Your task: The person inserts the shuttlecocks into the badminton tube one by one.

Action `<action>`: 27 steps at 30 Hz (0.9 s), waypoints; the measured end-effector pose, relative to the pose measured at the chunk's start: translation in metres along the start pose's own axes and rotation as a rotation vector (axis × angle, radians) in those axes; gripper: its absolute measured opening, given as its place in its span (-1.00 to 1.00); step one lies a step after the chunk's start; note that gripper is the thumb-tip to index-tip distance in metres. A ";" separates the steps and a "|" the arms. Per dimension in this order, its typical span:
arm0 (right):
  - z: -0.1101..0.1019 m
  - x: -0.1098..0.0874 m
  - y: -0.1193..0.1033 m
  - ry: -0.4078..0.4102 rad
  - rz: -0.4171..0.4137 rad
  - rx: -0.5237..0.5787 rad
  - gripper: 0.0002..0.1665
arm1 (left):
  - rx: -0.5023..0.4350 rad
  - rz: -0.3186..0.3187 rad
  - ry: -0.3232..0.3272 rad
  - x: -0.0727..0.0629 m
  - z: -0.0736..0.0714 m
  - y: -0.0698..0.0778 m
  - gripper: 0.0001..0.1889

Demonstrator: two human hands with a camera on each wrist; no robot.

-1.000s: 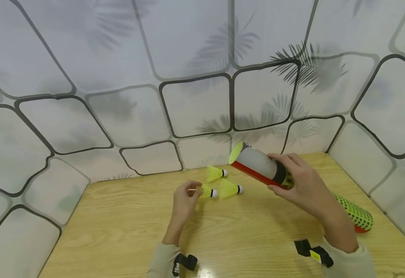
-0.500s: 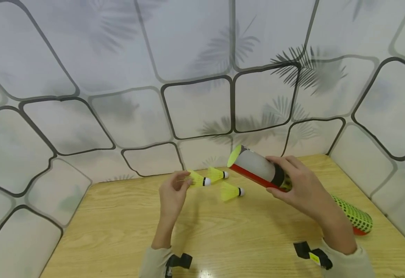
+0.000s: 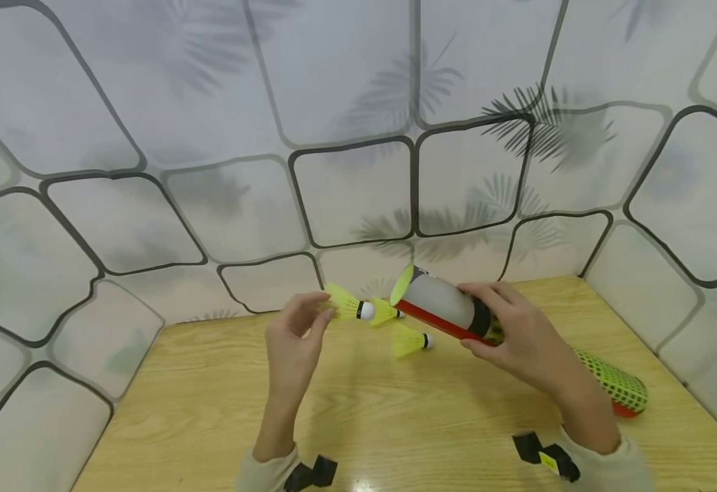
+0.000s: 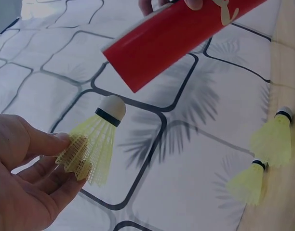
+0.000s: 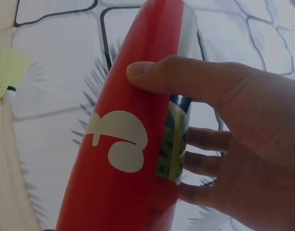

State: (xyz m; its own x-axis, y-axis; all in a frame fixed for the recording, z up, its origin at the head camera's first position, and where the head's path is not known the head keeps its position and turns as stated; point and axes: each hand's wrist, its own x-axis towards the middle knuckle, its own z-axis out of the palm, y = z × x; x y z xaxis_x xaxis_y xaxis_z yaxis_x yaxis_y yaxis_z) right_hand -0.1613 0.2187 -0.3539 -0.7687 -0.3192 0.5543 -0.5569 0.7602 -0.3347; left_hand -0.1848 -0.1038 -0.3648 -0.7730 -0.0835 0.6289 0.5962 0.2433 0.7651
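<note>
My left hand (image 3: 293,338) pinches a yellow shuttlecock (image 3: 347,304) by its skirt, its white cork pointing right; the left wrist view shows thumb and fingers on the skirt edge of this shuttlecock (image 4: 97,144). My right hand (image 3: 521,335) grips a red and grey shuttlecock tube (image 3: 444,304), tilted with its light-green end toward the left. In the right wrist view the thumb lies across the red side of the tube (image 5: 123,120). The held cork is a short gap from the tube's end. Two more shuttlecocks lie on the table, one (image 3: 383,311) behind and another (image 3: 412,340) nearer.
A second tube (image 3: 616,383), green with black dots and a red part, lies on the wooden table (image 3: 210,403) at the right, partly behind my right forearm. A patterned cloth wall (image 3: 352,191) rises along the back and both sides.
My left hand has lifted the shuttlecock from beside the others and carried it left and up. My right hand has shifted the tube slightly left and down, closer to the shuttlecock.
</note>
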 end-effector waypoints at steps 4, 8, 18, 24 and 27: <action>0.004 0.002 -0.006 -0.022 -0.018 0.023 -0.07 | -0.030 0.064 0.015 0.000 -0.001 0.010 -0.78; 0.008 0.004 -0.013 -0.056 -0.012 0.041 -0.06 | -0.024 0.106 0.026 -0.001 -0.001 0.019 -0.73; 0.013 0.005 -0.025 -0.108 0.006 0.049 -0.07 | -0.035 0.180 0.030 -0.004 0.004 0.028 -0.76; 0.014 0.007 -0.028 -0.113 -0.008 0.049 -0.08 | -0.006 0.213 -0.013 -0.007 0.013 0.026 -0.81; 0.015 0.007 -0.028 -0.111 -0.017 0.045 -0.08 | -0.002 0.230 -0.043 -0.009 0.018 0.026 -0.83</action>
State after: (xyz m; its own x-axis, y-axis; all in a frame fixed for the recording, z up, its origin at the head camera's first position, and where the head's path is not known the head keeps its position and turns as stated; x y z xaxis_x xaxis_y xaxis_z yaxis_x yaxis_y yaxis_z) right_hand -0.1553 0.1863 -0.3521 -0.7879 -0.3940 0.4732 -0.5816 0.7287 -0.3616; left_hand -0.1663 -0.0797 -0.3535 -0.6253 0.0157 0.7802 0.7580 0.2496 0.6025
